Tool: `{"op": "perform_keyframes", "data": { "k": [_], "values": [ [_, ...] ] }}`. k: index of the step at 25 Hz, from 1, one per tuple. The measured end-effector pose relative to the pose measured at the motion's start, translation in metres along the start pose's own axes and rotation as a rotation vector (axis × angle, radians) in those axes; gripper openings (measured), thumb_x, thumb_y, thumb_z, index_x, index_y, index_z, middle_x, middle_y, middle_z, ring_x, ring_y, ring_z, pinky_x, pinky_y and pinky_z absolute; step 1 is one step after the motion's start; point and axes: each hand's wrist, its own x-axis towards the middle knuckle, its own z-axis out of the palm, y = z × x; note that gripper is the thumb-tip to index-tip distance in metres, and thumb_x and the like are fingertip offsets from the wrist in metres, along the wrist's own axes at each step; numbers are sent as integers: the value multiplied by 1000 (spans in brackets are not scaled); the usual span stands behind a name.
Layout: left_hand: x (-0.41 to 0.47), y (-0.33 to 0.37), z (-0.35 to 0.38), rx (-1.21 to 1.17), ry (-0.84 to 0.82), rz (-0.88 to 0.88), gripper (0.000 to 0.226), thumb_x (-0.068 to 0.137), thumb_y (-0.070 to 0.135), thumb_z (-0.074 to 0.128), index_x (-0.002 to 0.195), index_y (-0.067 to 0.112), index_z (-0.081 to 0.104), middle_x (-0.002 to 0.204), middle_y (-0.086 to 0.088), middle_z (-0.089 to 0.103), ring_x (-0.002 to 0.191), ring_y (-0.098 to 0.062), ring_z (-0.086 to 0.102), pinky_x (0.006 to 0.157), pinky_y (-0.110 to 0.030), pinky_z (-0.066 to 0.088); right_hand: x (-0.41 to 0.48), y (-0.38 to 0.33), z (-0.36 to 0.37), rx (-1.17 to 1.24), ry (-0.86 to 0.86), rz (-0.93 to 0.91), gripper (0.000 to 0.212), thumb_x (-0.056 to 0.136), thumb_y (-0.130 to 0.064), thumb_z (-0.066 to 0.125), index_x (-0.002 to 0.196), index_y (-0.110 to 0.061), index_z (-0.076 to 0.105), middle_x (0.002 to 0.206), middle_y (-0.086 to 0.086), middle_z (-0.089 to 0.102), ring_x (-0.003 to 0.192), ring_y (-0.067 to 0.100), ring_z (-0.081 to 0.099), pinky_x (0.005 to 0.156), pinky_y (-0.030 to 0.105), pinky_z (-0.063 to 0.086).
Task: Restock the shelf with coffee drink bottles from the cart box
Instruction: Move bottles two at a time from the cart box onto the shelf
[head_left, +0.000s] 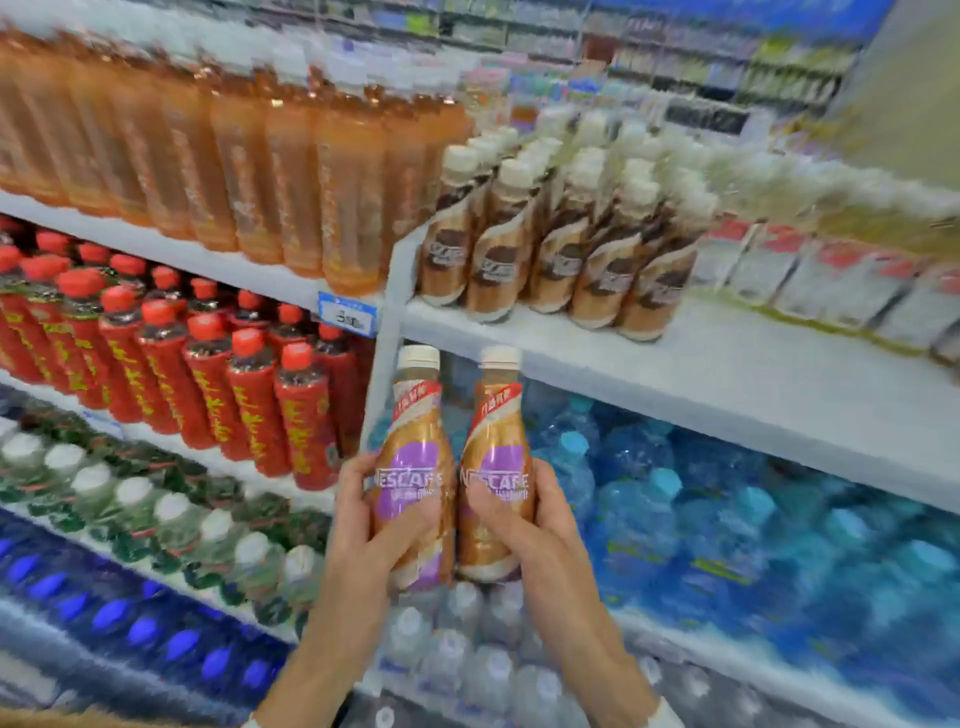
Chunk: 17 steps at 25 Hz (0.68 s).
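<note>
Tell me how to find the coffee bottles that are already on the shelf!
Look at the white shelf above the blue water bottles. At its left end stands a bunch of coffee bottles. They are brown and gold with cream caps, unlike the orange bottles to their left and the pale packs to their right.

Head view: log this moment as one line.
left hand: grips left bottle | right hand: grips right bottle | both upright, unplaced | shelf: coffee bottles at back, front bare
</note>
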Motion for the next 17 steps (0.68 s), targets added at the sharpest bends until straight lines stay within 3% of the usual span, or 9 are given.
{"op": "perform_keyframes", "data": {
  "k": [4,10,14,17],
  "values": [
    [-3,-8,122,-18,-167,10,91,43,55,97,117,20,57,94,-1,77,78,-12,73,63,-24,58,-27,-61,-97,16,108,-139,58,73,-25,86,124,-18,59,98,-1,78,82,10,74,64,21,56],
    [-23,-32,263,-54,-314,-3,59,48,42,96,98,29,68,96,-7,77,81,-19,75,63,-28,59,-66,-117,-219,13,208,-256,57,70,-26,88,120,-14,63,95,1,79,80,10,75,60,19,56],
    [-30,-40,323,-23,-399,13,71,59,40,92,121,26,60,109,-8,76,94,-25,76,71,-30,61,-72,-140,-279,9,248,-314,51,72,-27,79,119,-16,63,97,0,78,83,11,75,61,18,56],
    [-18,-40,352,48,-453,34,73,63,31,90,125,23,52,111,-8,76,95,-24,76,73,-31,61,-60,-152,-308,-50,273,-355,48,75,-28,80,118,-20,63,99,-3,78,88,11,75,65,19,57]
  ]
}}
